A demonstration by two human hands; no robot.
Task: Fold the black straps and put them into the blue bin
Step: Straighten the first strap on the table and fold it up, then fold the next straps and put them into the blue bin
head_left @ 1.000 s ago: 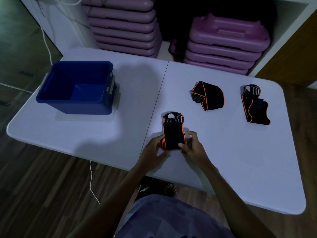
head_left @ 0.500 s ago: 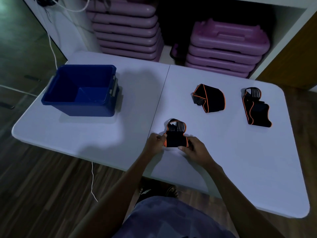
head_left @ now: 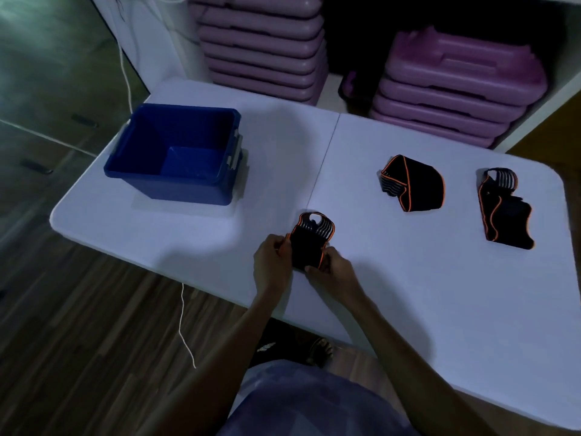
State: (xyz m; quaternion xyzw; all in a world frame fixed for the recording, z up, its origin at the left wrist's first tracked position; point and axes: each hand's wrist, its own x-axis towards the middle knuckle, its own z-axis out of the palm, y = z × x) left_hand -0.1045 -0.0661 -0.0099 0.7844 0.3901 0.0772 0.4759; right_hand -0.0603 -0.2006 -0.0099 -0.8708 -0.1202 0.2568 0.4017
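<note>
**Head view: both hands pinch the first strap near the worktop's front edge**

Head camera shows the left hand (head_left: 273, 262) and right hand (head_left: 333, 272) closed on opposite sides of one black strap (head_left: 309, 243), a compact bundle with orange edging that sits on the white worktop (head_left: 408, 294) close to its near edge. Its looped end points away from the person. The light is dim, so whether the fold is finished is hard to tell, though the bundle looks short and tidy.

To do this step well, I would keep the fingertips pressing the layers together from both sides, so the loops do not spring apart, and line up the orange edges before lifting. The strap looks elastic and will likely try to unfold once released.

The blue bin (head_left: 176, 152) stands well to the left and appears empty; carrying the bundle there one-handed needs a firm pinch across all layers. Two more straps, the middle strap (head_left: 415, 184) and the far-right strap (head_left: 506, 215), lie untouched.
</note>
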